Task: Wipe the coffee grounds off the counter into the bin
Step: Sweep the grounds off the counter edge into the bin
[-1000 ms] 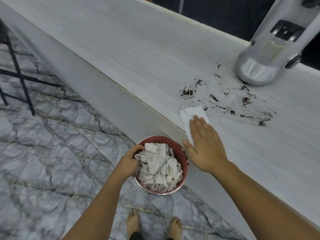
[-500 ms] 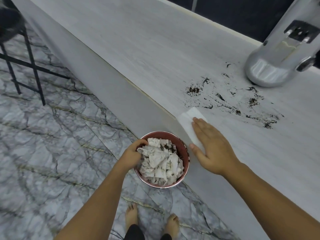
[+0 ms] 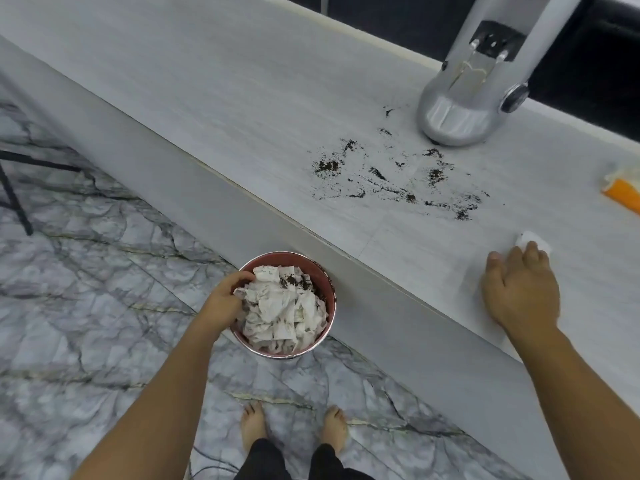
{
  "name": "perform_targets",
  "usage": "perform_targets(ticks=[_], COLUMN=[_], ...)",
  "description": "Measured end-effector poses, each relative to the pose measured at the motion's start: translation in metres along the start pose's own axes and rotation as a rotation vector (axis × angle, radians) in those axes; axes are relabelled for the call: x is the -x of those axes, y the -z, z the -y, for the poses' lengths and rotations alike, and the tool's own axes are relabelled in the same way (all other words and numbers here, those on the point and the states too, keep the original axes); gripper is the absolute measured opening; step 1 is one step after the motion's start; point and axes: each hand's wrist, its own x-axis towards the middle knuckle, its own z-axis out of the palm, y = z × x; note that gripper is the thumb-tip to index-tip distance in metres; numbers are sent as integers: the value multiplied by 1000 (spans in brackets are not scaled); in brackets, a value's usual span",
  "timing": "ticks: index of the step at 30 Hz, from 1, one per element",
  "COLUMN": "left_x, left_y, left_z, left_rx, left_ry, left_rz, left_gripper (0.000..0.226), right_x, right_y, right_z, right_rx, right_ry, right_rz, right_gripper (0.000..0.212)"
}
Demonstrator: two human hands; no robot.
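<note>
Dark coffee grounds [image 3: 398, 178] lie scattered on the pale grey counter [image 3: 242, 98], in front of a silver grinder. A small red bin [image 3: 325, 282], full of crumpled white tissues with some grounds on top, hangs just below the counter's front edge. My left hand [image 3: 225, 303] grips its near rim. My right hand [image 3: 519, 289] lies flat on the counter to the right of the grounds, pressing down a white tissue [image 3: 531, 239], of which only a corner shows past the fingertips.
The silver coffee grinder [image 3: 478, 88] stands at the back of the counter behind the grounds. An orange and white pack [image 3: 623, 188] lies at the right edge. Below are a marble floor [image 3: 86, 306], black stool legs [image 3: 14, 199] at left, and my bare feet [image 3: 252, 427].
My right hand has slid the tissue from the counter's edge above the bin away to the right, clear of the grounds. My left hand still holds the bin at the edge.
</note>
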Motion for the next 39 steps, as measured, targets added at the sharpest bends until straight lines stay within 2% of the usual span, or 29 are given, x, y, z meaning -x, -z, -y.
perform_targets(ticks=[6, 8, 10, 12, 17, 27, 32, 39], left_x=[-20, -26, -29, -31, -33, -36, -36, -36], left_y=[8, 10, 10, 10, 8, 11, 11, 15], left_z=[9, 10, 11, 11, 8, -1, -2, -8], left_rx=[-64, -60, -53, -47, -49, -48, -52, -67], left_ry=[-2, -10, -21, -22, -30, -58, -56, -45], left_rz=[16, 31, 40, 36, 33, 41, 46, 63], left_gripper=[74, 74, 73, 72, 71, 73, 74, 75], right_x=[-42, -53, -59, -58, -47, -90, -93, -101], right_y=[-24, -25, -18, -12, -23, -21, -17, -23], right_z=[-14, -16, -19, -28, -36, -36, -30, -29], right_rx=[10, -62, -168, -138, -2, 126, 80, 81], right_ry=[-36, -29, 13, -3, -159, 5, 115, 167], right_rz=[-14, -6, -76, -166, 0, 45, -40, 61], right_gripper=[70, 66, 59, 57, 75, 75, 65, 75])
